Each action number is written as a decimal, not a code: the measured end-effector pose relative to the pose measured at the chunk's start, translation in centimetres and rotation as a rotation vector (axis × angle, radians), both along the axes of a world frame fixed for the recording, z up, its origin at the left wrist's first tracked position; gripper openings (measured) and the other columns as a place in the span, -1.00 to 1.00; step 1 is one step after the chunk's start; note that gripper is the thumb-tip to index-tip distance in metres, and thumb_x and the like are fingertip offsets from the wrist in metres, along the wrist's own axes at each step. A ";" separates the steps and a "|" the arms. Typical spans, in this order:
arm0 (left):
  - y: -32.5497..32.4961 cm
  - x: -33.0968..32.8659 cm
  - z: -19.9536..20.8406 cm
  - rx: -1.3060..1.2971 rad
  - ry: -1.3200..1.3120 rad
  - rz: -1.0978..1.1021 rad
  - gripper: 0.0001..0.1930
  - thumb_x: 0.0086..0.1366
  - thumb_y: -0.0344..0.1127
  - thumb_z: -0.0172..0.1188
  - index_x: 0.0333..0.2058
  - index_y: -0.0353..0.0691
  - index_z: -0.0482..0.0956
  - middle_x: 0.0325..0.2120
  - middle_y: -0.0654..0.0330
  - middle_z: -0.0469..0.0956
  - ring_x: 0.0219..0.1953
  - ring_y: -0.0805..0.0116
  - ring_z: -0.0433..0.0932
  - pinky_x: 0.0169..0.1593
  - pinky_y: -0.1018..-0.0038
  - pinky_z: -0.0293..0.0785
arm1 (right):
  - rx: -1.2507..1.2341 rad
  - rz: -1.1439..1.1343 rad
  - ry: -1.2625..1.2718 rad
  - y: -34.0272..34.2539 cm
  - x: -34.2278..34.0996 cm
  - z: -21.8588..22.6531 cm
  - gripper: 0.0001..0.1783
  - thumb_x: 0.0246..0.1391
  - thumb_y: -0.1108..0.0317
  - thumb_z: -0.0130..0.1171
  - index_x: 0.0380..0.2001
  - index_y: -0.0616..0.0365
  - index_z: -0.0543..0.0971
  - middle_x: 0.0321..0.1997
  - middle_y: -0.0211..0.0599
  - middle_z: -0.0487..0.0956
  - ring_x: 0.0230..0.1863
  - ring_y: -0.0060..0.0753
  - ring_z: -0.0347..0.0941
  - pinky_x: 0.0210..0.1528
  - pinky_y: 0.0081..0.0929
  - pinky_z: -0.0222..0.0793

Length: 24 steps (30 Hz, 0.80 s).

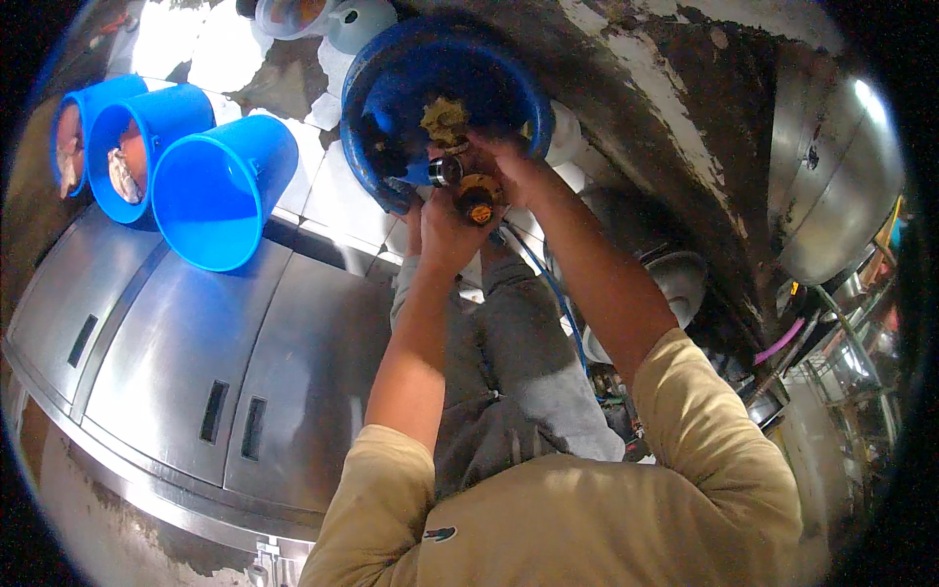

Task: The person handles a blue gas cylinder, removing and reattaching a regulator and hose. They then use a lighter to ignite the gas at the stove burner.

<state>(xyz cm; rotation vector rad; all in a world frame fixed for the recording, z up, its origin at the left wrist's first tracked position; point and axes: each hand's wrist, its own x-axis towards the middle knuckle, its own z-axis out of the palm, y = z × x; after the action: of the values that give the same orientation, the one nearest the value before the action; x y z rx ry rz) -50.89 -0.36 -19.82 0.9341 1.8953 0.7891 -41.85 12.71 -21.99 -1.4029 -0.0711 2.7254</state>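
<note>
Toward the far edge of the white-tiled floor [328, 191], a big round dark-blue tub [416, 59], rim nearest the seated or squatting person just beyond the knees. Both hands together at its near rim, bare. Left hand [450, 233] clamped about a round yellow-brown piece [479, 199] with an orange end; a dark cylinder [446, 171] with a silvery band juts out just beside it, kind not clear. Right hand [509, 166] close against the same piece from the right; shade and overlap hide the fingertips, so cannot tell how firmly it grips. Beyond the hands, within the tub's outline, a ragged yellowish lump [445, 117]; cannot tell if it touches the right fingers.

Left of the tub, well apart from it: three bright-blue buckets in a row, tilted-looking at the lens rim. Nearest bucket [277, 147] shows its blue inner wall; middle bucket [188, 110] holds a pale lump; outermost bucket [112, 93] holds something pinkish. Beside them, a stainless cabinet [171, 342], dark slot handles in its panels.

Right side: blue hose [553, 284] running past the right leg, round metal basin [680, 279] near the floor's right edge, large steel vessel [831, 166] farther out.
</note>
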 end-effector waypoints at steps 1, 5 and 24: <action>-0.1 0.0 0.0 -0.003 0.031 -0.014 -0.42 -0.15 -0.06 0.52 -0.26 -0.39 0.56 -0.34 -0.10 0.62 -0.23 -0.03 0.63 -0.17 0.22 0.55 | 0.096 -0.042 -0.025 -0.3 0.3 0.1 -0.66 0.03 0.33 0.27 -0.09 0.15 0.57 -0.14 -0.21 0.64 -0.17 -0.24 0.58 -0.06 -0.20 0.52; -0.1 0.0 0.0 -0.018 -0.049 0.032 -0.41 -0.17 -0.03 0.53 -0.28 -0.38 0.55 -0.35 -0.09 0.61 -0.24 -0.06 0.61 -0.18 0.19 0.54 | 0.354 -0.307 -0.060 -1.0 1.8 3.5 -0.59 0.00 0.23 0.31 -0.07 0.12 0.56 -0.15 -0.21 0.64 -0.16 -0.22 0.58 -0.07 -0.19 0.52; -0.5 0.6 -1.2 0.040 -0.046 0.047 -0.37 -0.17 -0.03 0.53 -0.23 -0.37 0.51 -0.36 -0.09 0.57 -0.26 -0.09 0.58 -0.20 0.16 0.50 | 0.079 -0.058 -0.091 -0.3 0.4 0.3 -0.65 0.06 0.23 0.24 -0.11 0.15 0.56 -0.11 -0.19 0.62 -0.12 -0.23 0.57 -0.06 -0.24 0.52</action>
<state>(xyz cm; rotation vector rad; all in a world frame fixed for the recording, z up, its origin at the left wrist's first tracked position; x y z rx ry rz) -50.34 -0.87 -21.03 0.8914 1.8730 0.8720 -41.49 12.40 -21.72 -1.4831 -0.1400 2.5816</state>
